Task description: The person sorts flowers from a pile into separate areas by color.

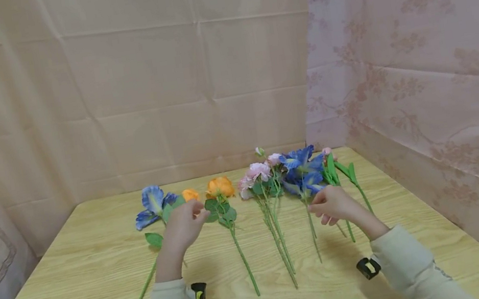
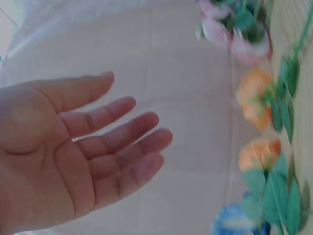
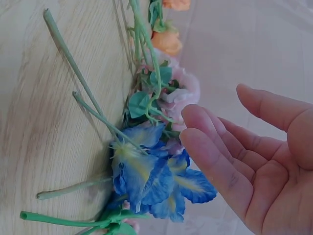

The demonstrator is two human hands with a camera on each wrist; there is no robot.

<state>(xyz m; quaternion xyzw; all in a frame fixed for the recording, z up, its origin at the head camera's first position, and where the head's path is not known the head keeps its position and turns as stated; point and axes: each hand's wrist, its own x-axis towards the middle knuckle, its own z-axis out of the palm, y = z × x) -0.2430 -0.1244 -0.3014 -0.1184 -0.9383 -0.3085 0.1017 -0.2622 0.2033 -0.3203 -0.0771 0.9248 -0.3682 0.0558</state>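
Observation:
My left hand (image 1: 184, 226) hovers over the left flowers, fingers relaxed and nothing in them; in the left wrist view its palm faces the camera. Near it lie a blue iris (image 1: 152, 204), a small orange flower (image 1: 190, 194) and a larger orange flower (image 1: 220, 187) with a long green stem. My right hand (image 1: 335, 204) is held loosely, also holding nothing, above the stems of the blue irises (image 1: 302, 163). In the right wrist view those blue irises (image 3: 142, 171) lie beyond its fingertips. Pink flowers (image 1: 258, 172) lie between the hands, stems toward me.
Green leafy stems (image 1: 353, 179) and a small pink bloom lie at the right end of the row. The wooden table (image 1: 100, 273) ends at a beige curtain (image 1: 145, 107) behind and a floral cloth (image 1: 422, 65) on the right. Each wrist bears a black strap piece (image 1: 369, 268).

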